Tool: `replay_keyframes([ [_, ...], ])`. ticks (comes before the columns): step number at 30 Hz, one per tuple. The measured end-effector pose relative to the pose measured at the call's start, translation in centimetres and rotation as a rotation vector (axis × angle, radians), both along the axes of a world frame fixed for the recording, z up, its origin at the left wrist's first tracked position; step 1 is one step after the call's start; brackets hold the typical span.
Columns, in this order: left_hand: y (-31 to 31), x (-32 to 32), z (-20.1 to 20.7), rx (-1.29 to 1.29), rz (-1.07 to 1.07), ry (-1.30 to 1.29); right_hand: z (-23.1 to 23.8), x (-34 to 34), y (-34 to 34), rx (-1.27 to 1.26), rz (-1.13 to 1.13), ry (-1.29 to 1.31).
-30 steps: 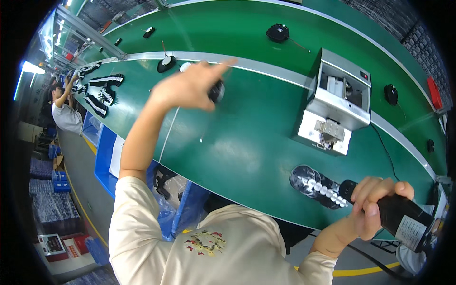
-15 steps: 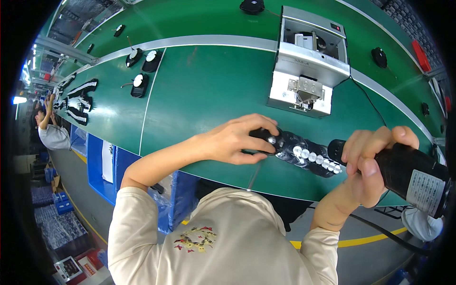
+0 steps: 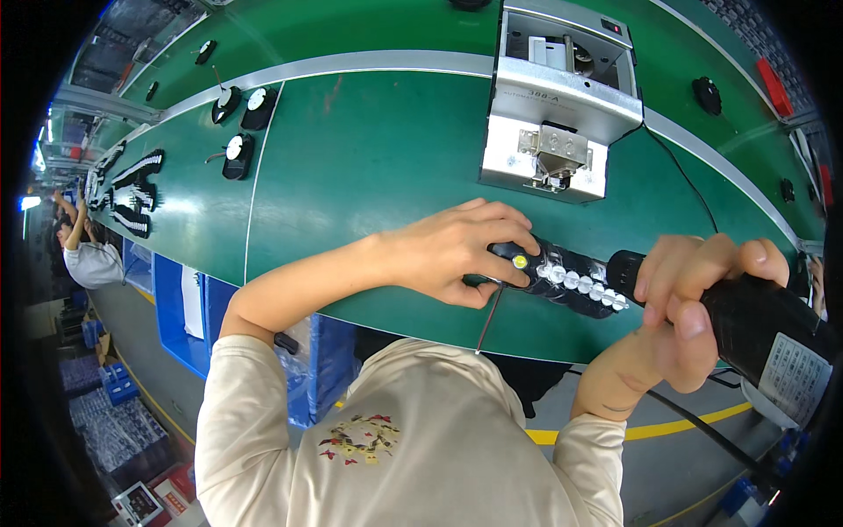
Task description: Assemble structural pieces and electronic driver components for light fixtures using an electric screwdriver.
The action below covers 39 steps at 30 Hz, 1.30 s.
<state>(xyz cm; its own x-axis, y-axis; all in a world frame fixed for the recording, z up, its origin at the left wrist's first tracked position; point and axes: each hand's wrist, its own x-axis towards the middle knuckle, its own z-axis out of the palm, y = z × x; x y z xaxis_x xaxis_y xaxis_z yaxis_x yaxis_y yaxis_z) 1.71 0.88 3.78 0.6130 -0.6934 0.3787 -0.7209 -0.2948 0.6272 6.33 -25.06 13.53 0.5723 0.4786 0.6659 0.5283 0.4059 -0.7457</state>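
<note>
My left hand (image 3: 465, 250) is closed around the near-left end of a black strip (image 3: 575, 283) with a row of round clear lenses. A small yellow spot shows beside my fingers, and a thin dark red wire (image 3: 489, 321) hangs below the hand. Shiny clear film seems to cover part of the strip. My right hand (image 3: 694, 303) grips a black heat gun (image 3: 773, 325) with a pale label on its body. The gun's round nozzle (image 3: 625, 272) points at the strip's right end, very close to it; whether they touch I cannot tell.
A silver bench machine (image 3: 558, 114) stands just beyond my hands, its black cable (image 3: 689, 184) trailing right. Black units with white discs (image 3: 235, 156) and black strips (image 3: 136, 189) lie at the left. Blue bins (image 3: 180, 303) sit below the green bench's edge. A co-worker (image 3: 88, 255) is far left.
My left hand has shifted slightly right and turned the strip a little; a yellow spot and the red wire now show. The heat gun stays beside the strip. The whole view has shifted slightly.
</note>
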Motion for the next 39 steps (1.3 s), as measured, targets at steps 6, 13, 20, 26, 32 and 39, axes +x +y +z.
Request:
replay_keyframes([
  [6, -0.6, -0.8, -1.2, -0.029, 0.059, 0.052, 1.0, 0.5, -1.1, -0.15, 0.11, -0.072],
  [13, -1.6, -1.1, -1.8, -0.033, 0.122, -0.026, 1.5, -0.6, 0.2, -0.122, 0.016, -0.105],
  [20, -1.4, -0.8, -2.0, -0.048, 0.121, 0.018, 1.2, -0.4, 1.9, 0.004, -0.023, -0.067],
  [26, -0.6, -1.3, -2.6, -0.063, 0.108, -0.02, 0.5, 2.2, 4.8, 0.17, -0.201, 0.022],
  [32, -1.0, -1.8, -2.1, -0.06, 0.169, -0.081, 1.2, 3.5, 5.9, 0.222, -0.145, 0.089],
  [39, -0.7, -1.8, -3.1, -0.091, 0.165, -0.059, 0.6, 4.5, 8.4, 0.159, -0.171, 0.161],
])
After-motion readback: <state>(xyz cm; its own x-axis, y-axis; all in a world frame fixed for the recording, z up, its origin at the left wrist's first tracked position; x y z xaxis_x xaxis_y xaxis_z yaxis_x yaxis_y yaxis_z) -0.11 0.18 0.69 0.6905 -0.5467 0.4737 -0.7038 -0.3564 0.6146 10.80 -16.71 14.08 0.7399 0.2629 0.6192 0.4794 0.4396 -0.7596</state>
